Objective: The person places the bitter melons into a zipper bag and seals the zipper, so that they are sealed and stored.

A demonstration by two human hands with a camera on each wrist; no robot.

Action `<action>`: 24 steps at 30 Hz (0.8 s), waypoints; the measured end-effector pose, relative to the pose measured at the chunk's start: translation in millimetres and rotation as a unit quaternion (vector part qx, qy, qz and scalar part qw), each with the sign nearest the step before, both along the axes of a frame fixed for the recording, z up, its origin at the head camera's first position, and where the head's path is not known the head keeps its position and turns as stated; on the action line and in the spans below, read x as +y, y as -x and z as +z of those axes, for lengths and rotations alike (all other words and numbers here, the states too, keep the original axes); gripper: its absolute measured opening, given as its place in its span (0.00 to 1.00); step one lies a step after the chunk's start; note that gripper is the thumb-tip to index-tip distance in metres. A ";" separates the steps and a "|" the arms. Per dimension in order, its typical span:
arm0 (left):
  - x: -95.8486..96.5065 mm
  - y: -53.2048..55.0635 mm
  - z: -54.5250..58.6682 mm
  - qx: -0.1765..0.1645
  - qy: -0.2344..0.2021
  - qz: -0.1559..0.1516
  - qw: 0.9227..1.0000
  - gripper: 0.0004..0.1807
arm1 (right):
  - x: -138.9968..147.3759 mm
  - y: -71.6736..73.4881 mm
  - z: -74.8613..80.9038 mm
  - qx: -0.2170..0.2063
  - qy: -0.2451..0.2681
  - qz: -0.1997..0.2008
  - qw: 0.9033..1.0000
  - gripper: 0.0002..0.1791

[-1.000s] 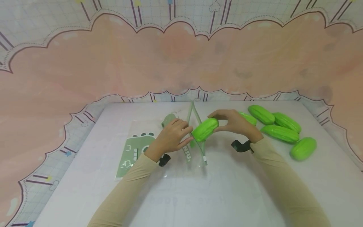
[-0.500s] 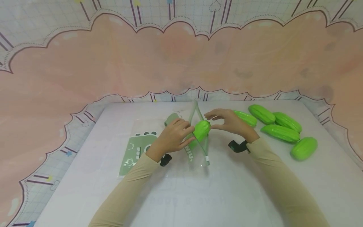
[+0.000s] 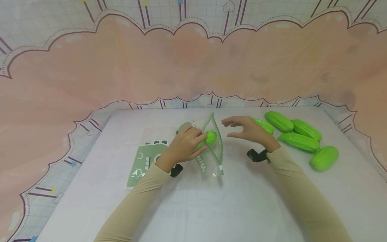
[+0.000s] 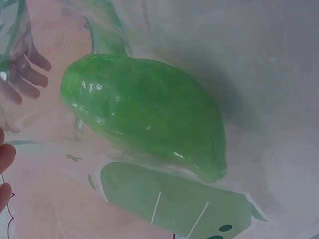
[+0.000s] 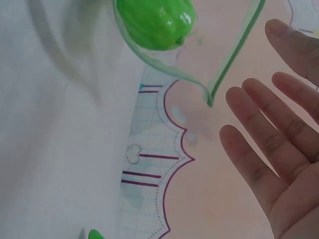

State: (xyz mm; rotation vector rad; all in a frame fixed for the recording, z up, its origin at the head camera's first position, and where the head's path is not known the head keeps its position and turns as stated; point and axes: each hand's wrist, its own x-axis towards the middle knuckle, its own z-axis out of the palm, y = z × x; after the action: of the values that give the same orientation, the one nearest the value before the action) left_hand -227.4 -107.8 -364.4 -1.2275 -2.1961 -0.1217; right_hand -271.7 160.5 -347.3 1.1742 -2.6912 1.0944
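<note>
A clear zip bag (image 3: 221, 148) with a green zip edge and green cartoon print lies across the table, its mouth spread toward the right. My left hand (image 3: 185, 143) pinches the near rim of that mouth. Inside the bag, just past the opening, sits a green ridged gourd (image 3: 210, 137); the left wrist view shows the gourd (image 4: 144, 109) whole through the plastic. To the right of the mouth, my right hand (image 3: 251, 129) hovers with fingers spread apart and holds nothing. In the right wrist view the hand (image 5: 274, 124) is separate from the bag.
Several more green gourds (image 3: 298, 142) lie at the right of the white table (image 3: 242, 208), one partly hidden behind the right hand. A white slider (image 3: 220, 168) sits at the zip's near end. A patterned cloth (image 3: 193, 67) backs the table.
The gourd has gone from my right hand's grip leftward through the mouth into the bag. The right hand has let go and drawn back slightly right. My left hand stays at the rim.
</note>
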 end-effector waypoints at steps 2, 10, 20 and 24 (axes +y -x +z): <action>-0.1 -0.1 -0.3 -0.002 -0.001 0.001 1.000 0.13 | 3.3 0.0 -0.5 0.000 0.000 -0.006 1.000 0.29; -0.8 -0.2 -1.1 -0.003 -0.002 0.000 1.000 0.13 | 19.3 -1.0 -0.2 -0.019 -0.008 -0.039 0.999 0.29; -2.3 -0.4 -2.2 0.001 -0.010 0.000 1.000 0.14 | 52.1 -1.4 0.2 -0.044 0.002 -0.069 0.997 0.28; -2.9 -0.6 -2.4 0.001 -0.012 0.000 1.000 0.14 | 65.9 -4.7 1.6 -0.028 -0.002 -0.082 0.996 0.28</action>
State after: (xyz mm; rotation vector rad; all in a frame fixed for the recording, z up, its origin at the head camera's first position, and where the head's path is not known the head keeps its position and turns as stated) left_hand -226.8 -110.7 -366.8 -1.2146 -2.1867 -0.1467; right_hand -267.0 226.4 -345.7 0.9148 -2.7733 1.1149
